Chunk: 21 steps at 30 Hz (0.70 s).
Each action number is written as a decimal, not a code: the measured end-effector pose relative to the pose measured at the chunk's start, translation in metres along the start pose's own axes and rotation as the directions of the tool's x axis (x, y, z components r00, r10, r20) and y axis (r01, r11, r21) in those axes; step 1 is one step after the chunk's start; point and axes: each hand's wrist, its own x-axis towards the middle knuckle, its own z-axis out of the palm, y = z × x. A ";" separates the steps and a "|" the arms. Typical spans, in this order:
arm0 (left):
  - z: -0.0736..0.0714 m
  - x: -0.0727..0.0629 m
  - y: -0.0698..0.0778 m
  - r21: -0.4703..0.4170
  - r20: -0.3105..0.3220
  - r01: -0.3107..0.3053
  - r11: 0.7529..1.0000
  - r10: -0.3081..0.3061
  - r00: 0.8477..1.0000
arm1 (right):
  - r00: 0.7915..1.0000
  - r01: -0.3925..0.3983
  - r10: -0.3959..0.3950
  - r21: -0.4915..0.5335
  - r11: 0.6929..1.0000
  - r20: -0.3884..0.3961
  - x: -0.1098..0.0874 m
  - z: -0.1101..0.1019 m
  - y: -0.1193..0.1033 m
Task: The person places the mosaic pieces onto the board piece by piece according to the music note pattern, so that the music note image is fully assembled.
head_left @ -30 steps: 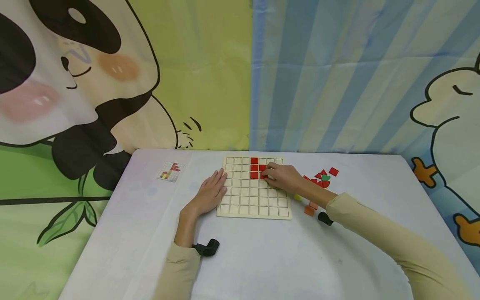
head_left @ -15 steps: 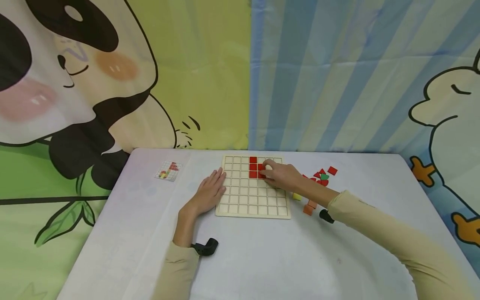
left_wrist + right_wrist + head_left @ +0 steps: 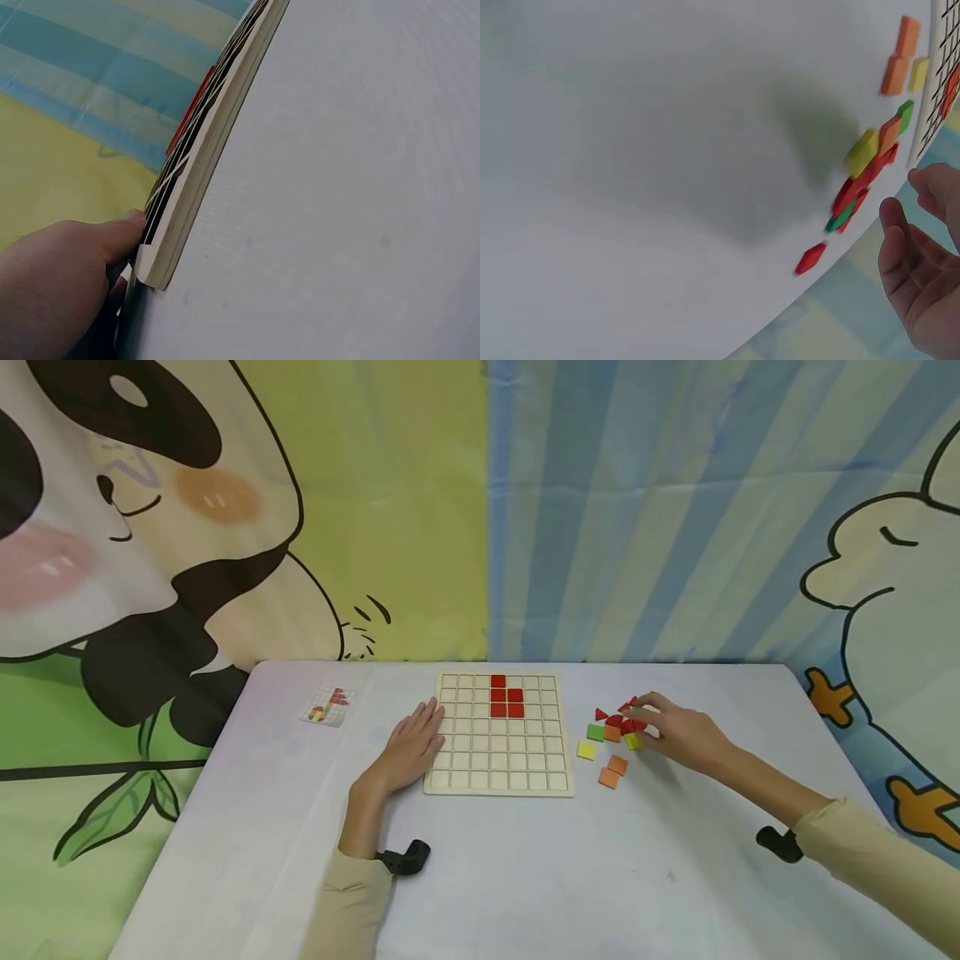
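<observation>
In the head view my left hand (image 3: 405, 747) lies at the left edge of a pale wooden grid board (image 3: 498, 792), its fingers straight. The left wrist view shows that hand's thumb (image 3: 120, 236) against the board's edge (image 3: 199, 165). Several red square tiles (image 3: 498, 696) sit in cells of the board's upper middle. To the board's right, my right hand (image 3: 686, 735) hovers over a cluster of red pieces (image 3: 615, 722), partly covering it. In the right wrist view the right hand (image 3: 930, 289) has thumb and fingers apart with nothing seen between them.
A small pattern card (image 3: 328, 706) lies left of the board. Loose orange tiles (image 3: 608, 777), a yellow tile (image 3: 587, 750) and a green tile (image 3: 596, 732) lie right of it. A lone red tile (image 3: 810, 259) sits near the table's far edge. Printed cloth hangs behind.
My right hand has left the red tile in the board's grid and moved right to the loose pieces. The left hand has stayed at the board's edge.
</observation>
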 end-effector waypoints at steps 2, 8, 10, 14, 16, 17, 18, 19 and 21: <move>0.001 0.000 -0.001 0.003 -0.006 0.000 1.000 0.000 1.000 | 0.999 -0.048 0.048 -0.004 0.999 0.019 -0.008 0.000 0.011; 0.002 -0.001 -0.003 0.010 -0.005 0.010 1.000 -0.010 1.000 | 0.988 -0.143 0.144 -0.024 0.989 0.060 -0.012 0.002 0.040; 0.002 -0.001 -0.003 0.006 -0.006 0.007 1.000 -0.007 1.000 | 0.984 -0.164 0.166 -0.029 0.986 0.072 -0.008 0.002 0.048; 0.001 -0.001 -0.002 0.007 -0.008 -0.004 1.000 0.004 1.000 | 0.973 -0.211 0.210 -0.008 0.978 0.097 0.005 0.006 0.058; 0.000 -0.001 -0.001 0.005 -0.010 -0.013 1.000 0.013 1.000 | 0.967 -0.233 0.229 0.016 0.972 0.113 0.011 0.009 0.062; 0.000 -0.001 -0.001 0.004 -0.010 -0.020 1.000 0.020 1.000 | 0.964 -0.241 0.236 0.026 0.970 0.119 0.013 0.010 0.063; 0.000 -0.001 0.000 0.005 -0.009 -0.026 1.000 0.026 1.000 | 0.962 -0.251 0.244 0.040 0.967 0.124 0.015 0.011 0.064; 0.000 -0.002 -0.001 0.006 -0.009 -0.026 1.000 0.026 1.000 | 0.960 -0.258 0.250 0.052 0.965 0.129 0.018 0.012 0.065; -0.001 -0.003 -0.001 0.006 -0.013 -0.021 1.000 0.021 1.000 | 0.957 -0.270 0.260 0.068 0.960 0.131 0.022 0.014 0.067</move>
